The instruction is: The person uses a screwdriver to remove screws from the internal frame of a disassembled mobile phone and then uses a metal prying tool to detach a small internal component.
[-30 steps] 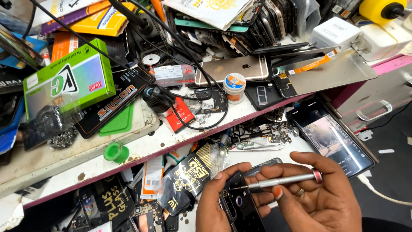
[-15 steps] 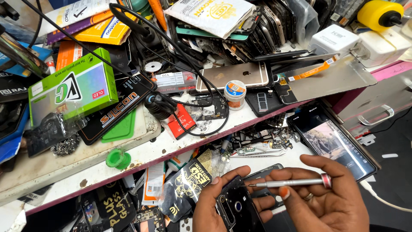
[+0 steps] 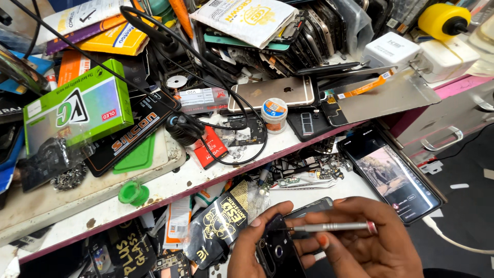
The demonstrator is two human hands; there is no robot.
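Observation:
At the bottom of the head view my left hand (image 3: 251, 249) grips a dark opened phone (image 3: 280, 251) by its left edge. My right hand (image 3: 368, 247) holds a slim silver screwdriver (image 3: 334, 226) with a red end cap. The screwdriver lies almost level, and its tip touches the top of the phone. Part of the phone is hidden under my fingers.
A lit phone (image 3: 393, 177) lies to the right. Loose small parts (image 3: 303, 175) sit just above my hands. A cluttered shelf holds a green box (image 3: 72, 116), a gold phone (image 3: 271, 92), a small round tin (image 3: 274, 114), black cables (image 3: 206, 103) and a white charger (image 3: 393, 51).
My hands and the phone sit slightly lower and further right in the view, with the screwdriver still on the phone. The camera has shifted a little over the shelf.

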